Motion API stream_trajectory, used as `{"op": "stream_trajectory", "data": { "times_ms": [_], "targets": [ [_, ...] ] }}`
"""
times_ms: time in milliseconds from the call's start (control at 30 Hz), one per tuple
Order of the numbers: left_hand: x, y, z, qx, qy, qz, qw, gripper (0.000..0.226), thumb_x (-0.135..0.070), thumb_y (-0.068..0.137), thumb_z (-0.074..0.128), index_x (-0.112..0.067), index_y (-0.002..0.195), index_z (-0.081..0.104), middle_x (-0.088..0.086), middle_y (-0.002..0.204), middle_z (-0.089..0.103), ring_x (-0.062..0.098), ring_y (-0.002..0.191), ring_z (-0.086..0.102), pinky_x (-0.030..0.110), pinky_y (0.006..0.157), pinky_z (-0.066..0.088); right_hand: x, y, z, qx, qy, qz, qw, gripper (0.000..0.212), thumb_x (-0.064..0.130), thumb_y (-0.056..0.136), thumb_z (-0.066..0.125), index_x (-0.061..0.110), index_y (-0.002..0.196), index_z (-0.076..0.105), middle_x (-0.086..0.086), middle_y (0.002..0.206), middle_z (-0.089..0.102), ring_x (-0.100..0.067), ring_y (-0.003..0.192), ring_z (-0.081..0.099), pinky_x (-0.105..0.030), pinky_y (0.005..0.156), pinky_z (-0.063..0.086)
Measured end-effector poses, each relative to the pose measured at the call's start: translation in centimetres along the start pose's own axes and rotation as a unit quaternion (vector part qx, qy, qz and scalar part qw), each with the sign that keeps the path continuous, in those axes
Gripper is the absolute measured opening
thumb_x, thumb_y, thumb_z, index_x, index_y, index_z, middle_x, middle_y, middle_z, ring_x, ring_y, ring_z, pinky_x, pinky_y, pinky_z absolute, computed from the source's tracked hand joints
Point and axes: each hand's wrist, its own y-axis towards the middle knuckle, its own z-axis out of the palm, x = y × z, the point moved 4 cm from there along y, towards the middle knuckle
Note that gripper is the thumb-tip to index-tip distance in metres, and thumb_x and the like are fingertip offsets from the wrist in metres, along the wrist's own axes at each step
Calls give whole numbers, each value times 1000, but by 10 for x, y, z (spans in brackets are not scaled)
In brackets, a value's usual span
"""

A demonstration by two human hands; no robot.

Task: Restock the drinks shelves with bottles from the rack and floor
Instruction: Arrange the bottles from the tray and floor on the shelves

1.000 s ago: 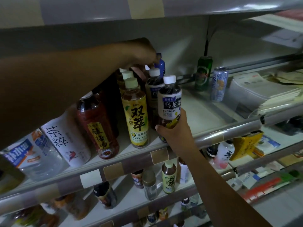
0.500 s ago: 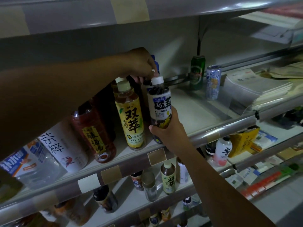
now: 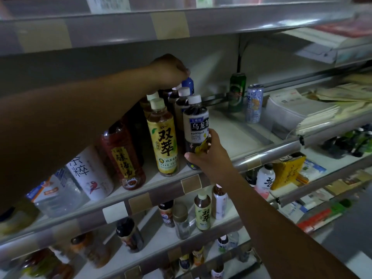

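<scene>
At near edge of middle shelf, right hand wraps lower body of oolong tea bottle — likely full, weighty, slick plastic; hold low on label. Farther back, left hand curls over caps — grip unclear.

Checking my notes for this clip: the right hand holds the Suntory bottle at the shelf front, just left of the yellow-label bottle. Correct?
No. The head view shows the right hand holding the Suntory bottle at the shelf front, just right of the yellow-label bottle.
</scene>
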Motion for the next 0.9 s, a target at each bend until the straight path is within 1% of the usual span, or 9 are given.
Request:
{"op": "stream_trajectory", "data": {
  "times_ms": [67, 167, 233, 400, 533, 633, 733, 833, 900],
  "targets": [
    [-4, -11, -9, -22, -10, -5, 1000, 33, -28, 99, 52, -7, 120, 65, 11, 116, 65, 24, 101, 60, 34, 91, 50, 4, -10, -7, -9, -20, 2, 1000, 71, 31, 78, 82, 41, 130, 35, 32, 107, 56, 10, 97, 58, -4, 78, 43],
    [-11, -34, -16, -39, -15, 4, 999, 30, -22, 100, 50, -6, 120, 65, 12, 119, 64, 21, 96, 57, 31, 85, 47, 12, -29, -14, -17, -55, 24, 998, 87, 35, 82, 79, 27, 150, 26, 1, 137, 48, -20, 122, 51, -38, 100, 46],
    [-15, -51, -17, -49, -12, 19, 999, 27, -20, 100, 49, -7, 117, 67, 12, 117, 66, 21, 98, 59, 28, 82, 46, 17, -44, -18, -24, -97, 35, 994, 86, 36, 84, 76, 23, 152, 25, -6, 147, 44, -27, 128, 50, -44, 104, 45],
    [-32, -91, -6, -70, 40, 85, 993, 23, -19, 98, 50, -11, 109, 69, 8, 108, 69, 16, 90, 60, 28, 75, 45, 28, -81, -29, -23, -223, 47, 973, 71, 35, 89, 66, 19, 149, 31, -8, 145, 47, -32, 115, 59, -48, 93, 51],
    [-35, -118, 20, -65, 82, 133, 986, 27, -22, 94, 51, -12, 115, 66, 12, 114, 66, 30, 100, 62, 43, 85, 54, 39, -110, -40, -57, -317, 53, 945, 59, 33, 90, 61, 17, 143, 41, -8, 140, 49, -30, 121, 53, -42, 93, 47],
    [-30, -137, 43, -64, 129, 184, 972, 30, -21, 90, 53, -12, 116, 65, 16, 114, 66, 37, 102, 61, 41, 83, 53, 46, -131, -41, -89, -386, 77, 915, 47, 38, 91, 60, 16, 131, 50, -11, 131, 54, -35, 120, 52, -43, 93, 47],
    [-26, -153, 69, -7, 78, 235, 969, 37, -18, 88, 54, -15, 124, 61, 14, 123, 62, 34, 110, 59, 42, 90, 52, 48, -156, -31, -117, -470, 121, 866, 57, 47, 91, 56, 17, 139, 46, -13, 139, 50, -37, 130, 41, -44, 105, 38],
    [-13, -183, 103, 36, 37, 284, 957, 39, -20, 90, 56, -18, 128, 58, 13, 127, 58, 35, 113, 56, 45, 91, 50, 43, -193, -7, -153, -500, 166, 836, 64, 42, 90, 59, 12, 144, 41, -20, 142, 41, -39, 132, 36, -45, 102, 36],
    [0, -211, 129, 63, 34, 338, 938, 39, -20, 91, 53, -20, 130, 56, 11, 129, 55, 37, 116, 52, 46, 92, 47, 36, -223, 12, -176, -510, 209, 815, 66, 42, 89, 60, 14, 145, 39, -20, 152, 28, -39, 138, 30, -44, 104, 36]
  ]
}}
